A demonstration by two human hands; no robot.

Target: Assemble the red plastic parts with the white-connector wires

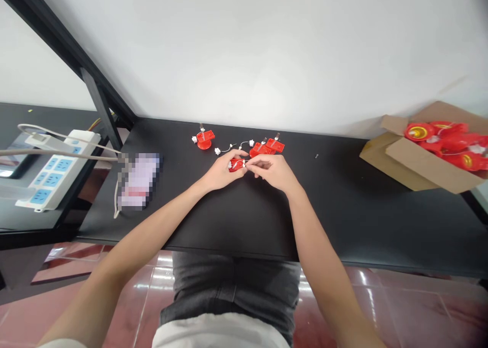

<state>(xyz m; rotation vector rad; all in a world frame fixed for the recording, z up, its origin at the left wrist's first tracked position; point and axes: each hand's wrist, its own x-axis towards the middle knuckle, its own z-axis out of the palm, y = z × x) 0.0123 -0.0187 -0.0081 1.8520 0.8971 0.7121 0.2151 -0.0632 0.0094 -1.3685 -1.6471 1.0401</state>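
The small red plastic piece [235, 168] was at the centre of the frame, held just over the counter [236, 221] or resting on it; which of the two could not be told. A thin white wire [239, 161] curved over its upper face. The left hand [222, 171] gripped the piece from its left side, and the right hand [271, 171] was closed in a fine pinch at its right end, seemingly on the wire, though the fingertips hid the exact contact.

The likeliest trouble was the wire springing out of so narrow a pinch, or coming loose at its joint if tugged too hard. A slack left grip could have let the piece twist. The right knuckles were close beside two more red pieces [267, 147], so a careless sweep might have pushed those aside.

Both forearms reached up from the lower corners and converged, wrists low, fingertips nearly meeting.

Just above the left hand lay loose white cords [227, 148], with another red piece [205, 139] to their upper left. Farther out, a cardboard box [415, 162] of red parts [457, 142] stood at the right, and a blurred phone [140, 180] and a power strip [57, 172] at the left.
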